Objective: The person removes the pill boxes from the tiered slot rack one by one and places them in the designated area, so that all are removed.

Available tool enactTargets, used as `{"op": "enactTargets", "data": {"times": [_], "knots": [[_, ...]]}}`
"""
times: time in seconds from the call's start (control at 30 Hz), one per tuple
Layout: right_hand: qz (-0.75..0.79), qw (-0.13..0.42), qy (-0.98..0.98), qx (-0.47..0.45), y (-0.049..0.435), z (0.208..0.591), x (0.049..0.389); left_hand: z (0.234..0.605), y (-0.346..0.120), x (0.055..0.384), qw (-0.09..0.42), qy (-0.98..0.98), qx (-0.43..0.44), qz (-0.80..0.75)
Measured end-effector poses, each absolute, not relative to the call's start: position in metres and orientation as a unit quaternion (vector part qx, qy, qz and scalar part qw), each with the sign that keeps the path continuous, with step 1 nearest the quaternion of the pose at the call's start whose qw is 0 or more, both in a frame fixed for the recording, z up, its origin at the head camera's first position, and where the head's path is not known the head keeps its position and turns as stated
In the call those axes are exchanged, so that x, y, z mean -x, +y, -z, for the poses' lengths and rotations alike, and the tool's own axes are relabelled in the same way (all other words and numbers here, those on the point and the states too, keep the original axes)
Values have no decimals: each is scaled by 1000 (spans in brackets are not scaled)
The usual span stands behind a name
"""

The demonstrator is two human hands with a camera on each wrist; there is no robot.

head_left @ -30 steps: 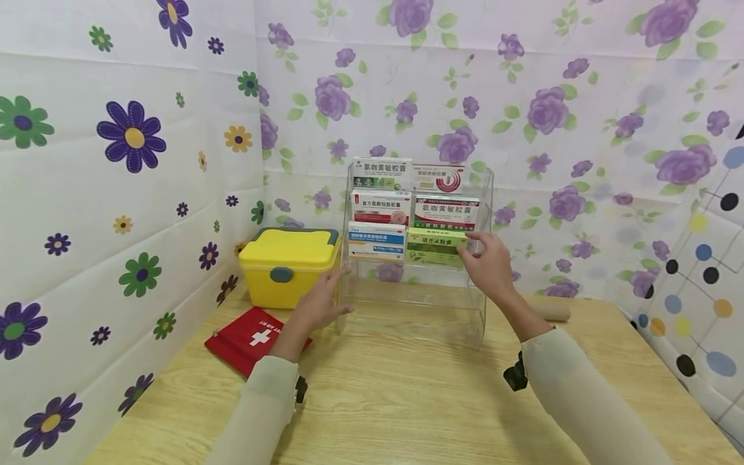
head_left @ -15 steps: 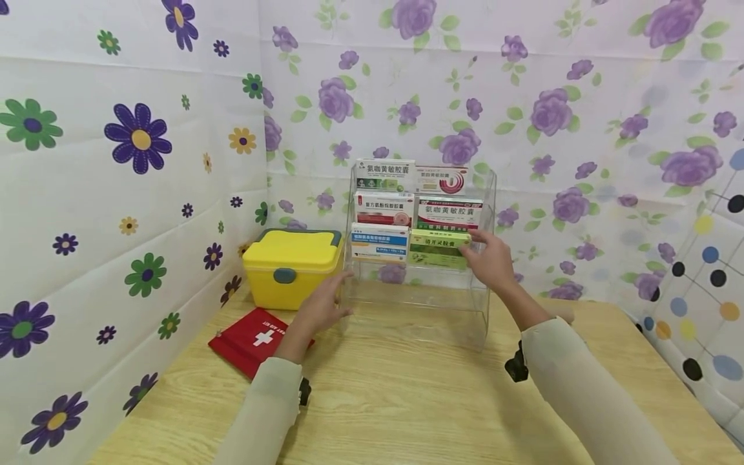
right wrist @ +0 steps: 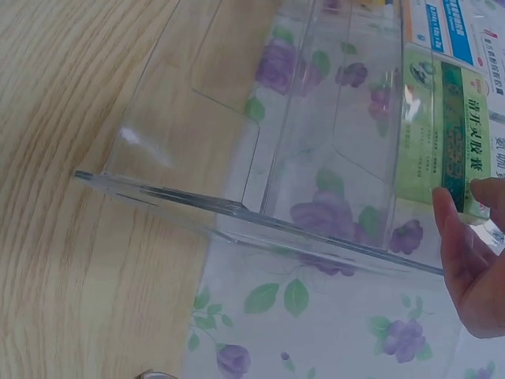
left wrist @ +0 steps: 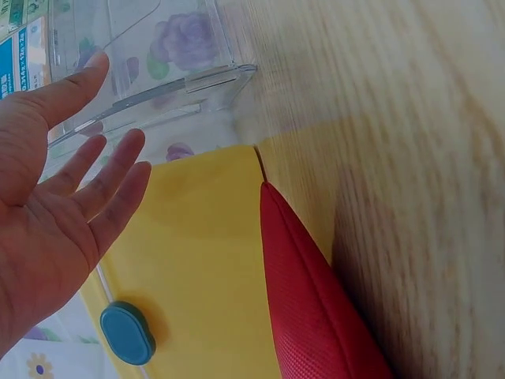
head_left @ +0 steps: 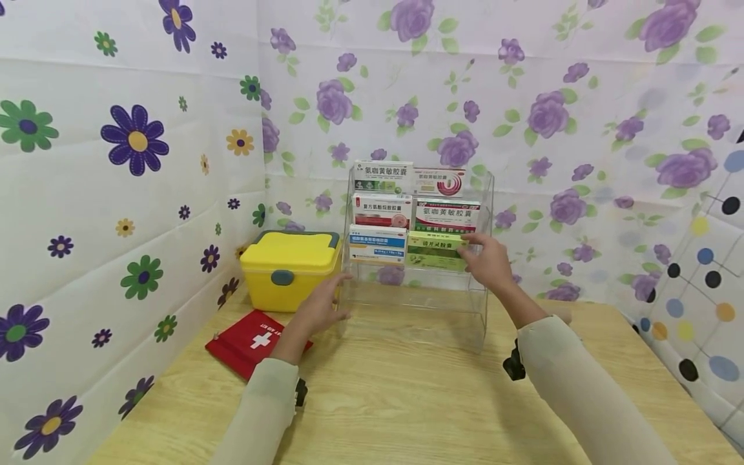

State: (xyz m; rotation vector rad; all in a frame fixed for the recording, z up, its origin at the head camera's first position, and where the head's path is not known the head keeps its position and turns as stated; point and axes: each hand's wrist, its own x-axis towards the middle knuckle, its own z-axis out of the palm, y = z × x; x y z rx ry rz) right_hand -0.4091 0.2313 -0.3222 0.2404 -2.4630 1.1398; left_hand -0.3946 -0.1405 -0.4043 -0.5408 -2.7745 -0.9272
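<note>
My right hand [head_left: 490, 261] pinches the right end of a green medicine box [head_left: 434, 252], thumb on its printed front and a fingertip at its upper edge. The box stands in the lowest filled tier of a clear acrylic display rack [head_left: 418, 298]. Left of it is a blue-and-white medicine box [head_left: 378, 245]; a white, red and green one [head_left: 447, 216] stands in the tier above. With spread fingers and nothing in it, my left hand [head_left: 316, 310] is beside the rack's left side. The left wrist view shows its palm [left wrist: 47, 229] in front of the yellow case [left wrist: 197, 253].
A yellow lidded case [head_left: 285, 284] with a grey latch stands left of the rack. In front of it lies a red first aid pouch [head_left: 250, 342], partly behind my left forearm. More medicine boxes [head_left: 383, 177] fill the upper tiers. Patterned cloth walls [head_left: 552, 77] enclose the wooden table [head_left: 401, 400].
The fingers of my right hand have shifted slightly at the green medicine box's right end. The left hand and the other things stay in place, apart from a small sway of the head view.
</note>
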Motion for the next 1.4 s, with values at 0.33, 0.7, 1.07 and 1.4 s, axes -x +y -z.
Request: {"op": "enactTargets", "data": {"times": [0.33,0.7,1.07,1.4], "knots": [[-400,215,-888,-75,225,325,412,404,-145,395,87,-928,177,317],[-393,233,-888,-57,222,324,413,407,-145,397,90,-924,173,329],[-404,255,-878,-42,225,327,411,408,-135,394,101,-935,154,302],[-418,289,-861,-31,226,325,412,409,-132,396,105,-937,151,296]]}}
